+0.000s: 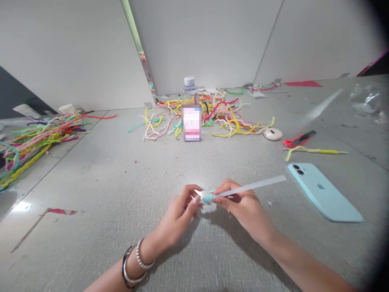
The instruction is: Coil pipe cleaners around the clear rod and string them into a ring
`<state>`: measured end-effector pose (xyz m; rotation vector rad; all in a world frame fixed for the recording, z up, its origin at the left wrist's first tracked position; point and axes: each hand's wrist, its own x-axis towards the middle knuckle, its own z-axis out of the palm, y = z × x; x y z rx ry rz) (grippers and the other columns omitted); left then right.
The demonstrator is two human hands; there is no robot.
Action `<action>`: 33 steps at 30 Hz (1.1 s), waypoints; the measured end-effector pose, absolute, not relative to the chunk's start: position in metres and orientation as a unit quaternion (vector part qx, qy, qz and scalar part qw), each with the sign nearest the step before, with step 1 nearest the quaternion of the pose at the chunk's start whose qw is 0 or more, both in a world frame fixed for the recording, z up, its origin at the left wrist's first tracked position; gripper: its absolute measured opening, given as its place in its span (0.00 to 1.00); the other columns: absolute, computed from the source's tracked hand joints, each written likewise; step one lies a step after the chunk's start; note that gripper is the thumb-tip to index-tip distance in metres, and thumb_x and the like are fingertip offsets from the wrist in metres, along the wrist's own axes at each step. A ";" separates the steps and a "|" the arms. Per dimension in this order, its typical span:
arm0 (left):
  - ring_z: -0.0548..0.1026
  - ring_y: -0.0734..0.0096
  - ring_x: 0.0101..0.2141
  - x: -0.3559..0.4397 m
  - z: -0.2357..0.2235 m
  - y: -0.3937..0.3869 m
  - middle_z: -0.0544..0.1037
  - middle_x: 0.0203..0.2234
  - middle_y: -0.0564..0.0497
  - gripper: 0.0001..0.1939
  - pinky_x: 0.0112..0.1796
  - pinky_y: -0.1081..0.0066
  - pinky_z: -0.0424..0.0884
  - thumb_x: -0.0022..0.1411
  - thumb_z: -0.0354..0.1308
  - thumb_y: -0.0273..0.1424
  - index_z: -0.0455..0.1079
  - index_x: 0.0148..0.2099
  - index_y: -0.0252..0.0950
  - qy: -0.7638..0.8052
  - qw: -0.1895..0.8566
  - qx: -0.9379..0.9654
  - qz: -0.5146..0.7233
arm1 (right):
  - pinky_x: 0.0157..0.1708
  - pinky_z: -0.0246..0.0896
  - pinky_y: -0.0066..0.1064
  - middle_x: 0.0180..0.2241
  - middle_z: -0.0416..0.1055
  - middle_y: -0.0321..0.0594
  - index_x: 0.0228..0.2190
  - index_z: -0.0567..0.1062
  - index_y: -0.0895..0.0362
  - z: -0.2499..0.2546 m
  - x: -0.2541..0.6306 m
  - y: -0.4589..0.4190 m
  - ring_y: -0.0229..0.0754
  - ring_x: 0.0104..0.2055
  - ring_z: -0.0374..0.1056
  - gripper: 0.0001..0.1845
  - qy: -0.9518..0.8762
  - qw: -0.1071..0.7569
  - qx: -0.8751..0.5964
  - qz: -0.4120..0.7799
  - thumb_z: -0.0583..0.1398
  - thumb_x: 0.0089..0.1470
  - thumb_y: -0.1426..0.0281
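Fingers [192,206] on the left hand [181,211] pinch one end of this light-blue coiled thing [208,198], while the right hand [241,202] grips its other end plus a clear strip [258,185], all kinda hovering over the grey table [103,174].

Left grip [180,207], right grip [244,201] — close together, pinching

Visible here: light-blue smartphone [326,194], camera side up; farther back, oval pale-pink case [272,134] and clear plastic bottle [189,91], white-capped.
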<state>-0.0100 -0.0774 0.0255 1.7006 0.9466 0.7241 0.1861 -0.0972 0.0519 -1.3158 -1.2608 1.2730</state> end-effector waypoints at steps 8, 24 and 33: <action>0.73 0.68 0.35 -0.013 0.016 -0.080 0.76 0.35 0.48 0.11 0.35 0.70 0.69 0.66 0.58 0.31 0.63 0.49 0.36 0.291 0.137 0.876 0.359 | 0.23 0.44 0.26 0.19 0.55 0.28 0.22 0.68 0.56 0.043 0.178 -0.096 0.32 0.22 0.50 0.20 -0.423 0.445 -0.501 0.610 0.68 0.46 0.55; 0.74 0.77 0.24 -0.011 0.019 -0.080 0.79 0.27 0.52 0.06 0.28 0.77 0.67 0.68 0.53 0.29 0.71 0.43 0.35 0.435 0.256 0.776 0.378 | 0.23 0.52 0.25 0.28 0.68 0.36 0.43 0.76 0.56 0.031 0.182 -0.093 0.33 0.23 0.57 0.22 -0.484 0.392 -0.521 0.584 0.59 0.57 0.51; 0.70 0.77 0.21 -0.007 0.028 -0.078 0.76 0.22 0.53 0.11 0.27 0.77 0.65 0.68 0.51 0.31 0.74 0.41 0.34 0.482 0.365 0.726 0.327 | 0.23 0.52 0.27 0.27 0.67 0.36 0.41 0.76 0.55 0.028 0.183 -0.091 0.36 0.25 0.59 0.20 -0.520 0.394 -0.555 0.516 0.61 0.55 0.53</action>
